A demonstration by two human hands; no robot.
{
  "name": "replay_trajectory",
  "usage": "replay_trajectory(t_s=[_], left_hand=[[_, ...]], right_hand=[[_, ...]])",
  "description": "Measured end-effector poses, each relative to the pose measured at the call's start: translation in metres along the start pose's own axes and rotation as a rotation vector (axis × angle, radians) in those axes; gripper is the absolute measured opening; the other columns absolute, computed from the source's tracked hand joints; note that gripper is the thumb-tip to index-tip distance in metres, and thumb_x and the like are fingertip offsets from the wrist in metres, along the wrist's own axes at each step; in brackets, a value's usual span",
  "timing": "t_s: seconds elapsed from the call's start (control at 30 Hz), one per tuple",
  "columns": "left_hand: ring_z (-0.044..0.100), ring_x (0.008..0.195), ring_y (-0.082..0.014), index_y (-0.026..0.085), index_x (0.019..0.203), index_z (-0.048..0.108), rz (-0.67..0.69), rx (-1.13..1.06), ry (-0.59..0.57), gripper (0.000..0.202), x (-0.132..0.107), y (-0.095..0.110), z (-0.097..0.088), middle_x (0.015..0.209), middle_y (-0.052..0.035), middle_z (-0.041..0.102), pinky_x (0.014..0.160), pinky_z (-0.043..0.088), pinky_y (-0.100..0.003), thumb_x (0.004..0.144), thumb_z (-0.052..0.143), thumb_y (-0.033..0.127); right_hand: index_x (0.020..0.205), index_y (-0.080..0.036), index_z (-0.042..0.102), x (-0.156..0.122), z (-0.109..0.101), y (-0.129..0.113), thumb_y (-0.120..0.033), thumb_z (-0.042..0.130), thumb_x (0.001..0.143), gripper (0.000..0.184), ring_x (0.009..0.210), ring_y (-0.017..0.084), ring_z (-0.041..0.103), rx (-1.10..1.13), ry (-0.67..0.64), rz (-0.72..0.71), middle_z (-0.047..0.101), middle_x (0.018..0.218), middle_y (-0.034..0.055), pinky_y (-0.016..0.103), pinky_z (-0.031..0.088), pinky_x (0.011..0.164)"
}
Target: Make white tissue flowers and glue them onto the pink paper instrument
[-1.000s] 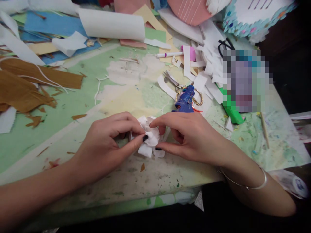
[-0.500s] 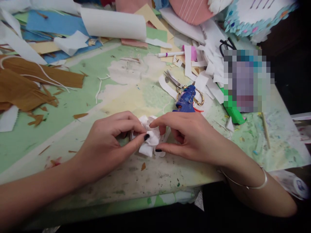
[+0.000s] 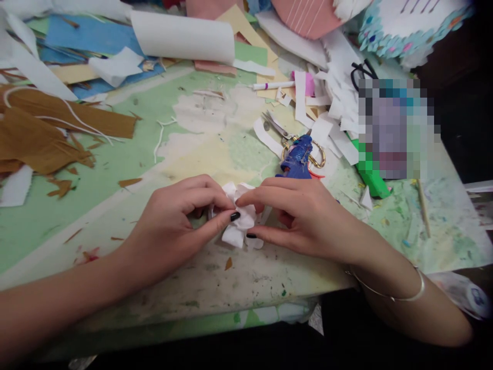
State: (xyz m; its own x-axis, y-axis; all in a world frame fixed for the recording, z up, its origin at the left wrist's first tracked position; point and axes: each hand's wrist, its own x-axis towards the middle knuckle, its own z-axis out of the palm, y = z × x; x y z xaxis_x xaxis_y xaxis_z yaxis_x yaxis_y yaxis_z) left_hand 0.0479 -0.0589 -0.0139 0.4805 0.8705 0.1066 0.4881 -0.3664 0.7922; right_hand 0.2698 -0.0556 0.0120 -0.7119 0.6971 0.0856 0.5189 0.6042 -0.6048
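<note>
Between my hands, low over the table's front part, is a white paper flower (image 3: 243, 218) with several curled petals. My left hand (image 3: 181, 216) pinches a petal from the left, thumb and forefinger pressed together. From the right, my right hand (image 3: 292, 213) reaches round the flower, its forefinger touching the upper petals and its thumb at the lower edge. The fingers of both hands partly cover the flower. Just beyond my right hand lies a blue glue gun (image 3: 296, 156), its near end hidden by that hand. Gold-handled scissors (image 3: 278, 125) lie partly under it.
White paper strips (image 3: 300, 97) and a white marker (image 3: 273, 86) lie behind the scissors. Brown crepe paper (image 3: 34, 139) is at the left, a white paper roll (image 3: 183, 36) at the back. A green object (image 3: 372, 180) and a thin stick (image 3: 423, 210) lie right.
My right forefinger has shifted slightly inward, closer to my left fingertips at the flower's middle. The whole view has moved a little; both hands stay at the flower.
</note>
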Motion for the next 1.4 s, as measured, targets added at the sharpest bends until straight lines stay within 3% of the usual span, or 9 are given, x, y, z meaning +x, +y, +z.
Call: replay_trajectory(t_s=[0.27,0.4,0.53,0.73,0.97,1.4], left_hand=[[0.058,0.074,-0.0103,0.023,0.08,0.068,-0.002,0.016,0.015,0.009,0.002,0.0001,0.0005,0.082,0.0023,0.064,0.065,0.043,-0.024,0.086,0.062,0.024],[0.054,0.068,-0.0113,0.02,0.075,0.058,-0.063,-0.08,0.069,0.009,0.0031,0.001,-0.0002,0.076,0.0009,0.059,0.058,0.043,-0.026,0.084,0.059,0.022],[0.053,0.066,-0.0126,0.022,0.084,0.05,-0.106,-0.168,0.105,0.013,0.0015,-0.0032,0.002,0.081,0.0003,0.055,0.056,0.046,-0.027,0.076,0.059,0.017],[0.047,0.063,-0.012,0.021,0.093,0.052,-0.014,0.088,0.118,0.022,0.0011,-0.004,0.0047,0.081,-0.0004,0.053,0.058,0.043,-0.028,0.074,0.058,0.012],[0.053,0.066,-0.012,0.017,0.085,0.059,0.13,0.335,0.158,0.009,0.0037,-0.0011,0.0034,0.073,0.0004,0.058,0.06,0.041,-0.026,0.08,0.056,0.011],[0.058,0.077,-0.0153,0.021,0.083,0.058,0.174,0.238,0.143,0.008,0.0055,0.001,0.0045,0.08,-0.0009,0.063,0.069,0.043,-0.028,0.089,0.054,0.018]], right_hand=[[0.107,-0.014,0.064,-0.0007,-0.0001,-0.0006,-0.022,0.064,0.085,0.023,0.066,0.009,0.049,-0.011,-0.019,0.014,0.06,0.083,0.0011,0.022,0.036,0.062],[0.109,-0.015,0.064,-0.0006,-0.0008,-0.0019,-0.021,0.064,0.085,0.025,0.067,0.009,0.049,-0.022,-0.036,0.037,0.061,0.084,0.0013,0.022,0.036,0.061],[0.108,-0.014,0.064,-0.0008,-0.0011,-0.0031,-0.022,0.062,0.087,0.023,0.066,0.009,0.049,-0.027,-0.045,0.048,0.06,0.084,0.0016,0.022,0.036,0.061],[0.108,-0.014,0.064,0.0001,-0.0004,-0.0037,-0.023,0.061,0.088,0.022,0.066,0.009,0.05,-0.032,-0.037,0.046,0.06,0.084,0.0016,0.022,0.036,0.061],[0.11,-0.015,0.064,-0.0004,-0.0009,-0.0036,-0.022,0.061,0.088,0.023,0.066,0.009,0.05,-0.031,-0.037,0.048,0.061,0.086,0.002,0.022,0.037,0.062],[0.11,-0.014,0.063,-0.0023,0.0012,-0.0027,-0.024,0.06,0.088,0.024,0.067,0.01,0.05,-0.067,-0.041,0.05,0.059,0.085,0.0025,0.023,0.036,0.061]])
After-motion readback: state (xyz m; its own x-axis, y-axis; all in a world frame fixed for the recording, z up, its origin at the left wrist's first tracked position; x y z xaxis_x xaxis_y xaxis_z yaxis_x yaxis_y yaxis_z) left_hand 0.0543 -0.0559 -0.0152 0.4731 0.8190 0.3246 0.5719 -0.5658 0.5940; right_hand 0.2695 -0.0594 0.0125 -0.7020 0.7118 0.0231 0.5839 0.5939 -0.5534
